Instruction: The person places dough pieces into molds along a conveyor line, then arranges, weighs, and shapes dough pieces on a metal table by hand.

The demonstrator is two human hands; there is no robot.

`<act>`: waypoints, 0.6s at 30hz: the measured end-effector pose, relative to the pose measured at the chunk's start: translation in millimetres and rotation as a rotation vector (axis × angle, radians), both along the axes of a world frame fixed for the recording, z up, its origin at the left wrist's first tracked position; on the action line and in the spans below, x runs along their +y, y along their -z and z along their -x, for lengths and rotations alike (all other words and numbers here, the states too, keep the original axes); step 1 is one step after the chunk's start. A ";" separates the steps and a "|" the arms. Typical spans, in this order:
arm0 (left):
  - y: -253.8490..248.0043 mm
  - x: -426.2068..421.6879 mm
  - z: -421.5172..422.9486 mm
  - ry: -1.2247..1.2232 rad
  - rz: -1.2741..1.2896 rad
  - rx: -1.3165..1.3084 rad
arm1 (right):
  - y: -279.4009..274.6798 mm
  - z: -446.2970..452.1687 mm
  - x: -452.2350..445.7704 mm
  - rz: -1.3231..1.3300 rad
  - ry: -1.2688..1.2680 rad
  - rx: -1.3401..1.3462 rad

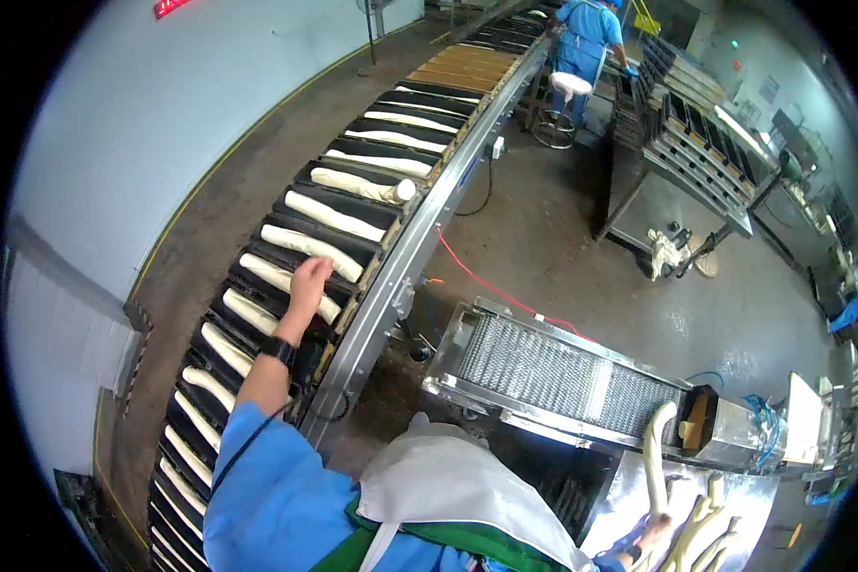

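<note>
My left hand (310, 283) reaches over the dark pans of the conveyor on the left, its fingers drawn together and bent. Beneath it lies a pale dough strip (267, 274), partly covered by the hand; another dough strip (300, 240) ends close to the fingertips. Whether anything is between these fingers is hidden. My right hand (653, 529), low at the right, closes round the lower end of a long dough strip (654, 453). That strip stands up from the shiny metal table (596, 515), its top bent toward the mesh belt. Several more dough strips (696, 524) lie beside this hand.
A line of black pans (338, 212) with dough strips curves into the distance. The metal conveyor rail (381, 305) runs along my side. A mesh belt (553, 367) stands right of centre. A co-worker in blue (586, 48) stands far ahead near stacked pans (705, 143).
</note>
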State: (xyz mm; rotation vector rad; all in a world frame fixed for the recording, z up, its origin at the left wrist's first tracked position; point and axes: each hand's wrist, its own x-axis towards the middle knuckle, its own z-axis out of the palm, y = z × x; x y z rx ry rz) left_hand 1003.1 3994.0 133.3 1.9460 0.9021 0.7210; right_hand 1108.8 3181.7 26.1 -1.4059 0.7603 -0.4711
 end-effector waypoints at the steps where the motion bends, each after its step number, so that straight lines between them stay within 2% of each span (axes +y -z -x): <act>1: -4.4 10.3 -21.4 -0.028 0.154 0.003 | 4.9 17.1 -9.5 0.032 0.044 0.051; 2: -6.1 14.9 -43.4 -0.028 0.337 -0.174 | 10.9 37.2 -16.4 0.051 0.094 0.111; 3: 10.0 30.3 -46.9 0.060 0.411 -0.240 | 23.7 61.3 -16.6 0.048 0.116 0.177; 4: -5.4 22.5 -68.0 0.023 0.492 -0.323 | 29.8 75.2 -13.3 0.036 0.146 0.219; 7: -17.0 32.0 -118.1 -0.024 0.675 -0.453 | 42.4 111.4 5.6 -0.010 0.186 0.353; 8: -11.2 44.9 -136.7 -0.021 0.759 -0.495 | 45.0 118.1 11.9 -0.028 0.193 0.381; 9: 23.1 85.0 -155.6 0.019 0.776 -0.498 | 44.4 126.1 17.3 -0.037 0.207 0.405; 10: 8.7 74.4 -152.5 -0.075 0.773 -0.521 | 43.8 136.1 20.0 -0.052 0.211 0.424; 12: 12.0 85.4 -170.2 -0.115 0.719 -0.454 | 42.9 149.1 28.6 -0.067 0.236 0.455; 15: 45.8 126.5 -183.7 -0.134 0.466 -0.201 | 41.2 168.1 38.8 -0.090 0.267 0.476; 18: 35.6 133.3 -183.3 -0.250 0.734 -0.165 | 34.3 184.9 46.6 -0.099 0.282 0.503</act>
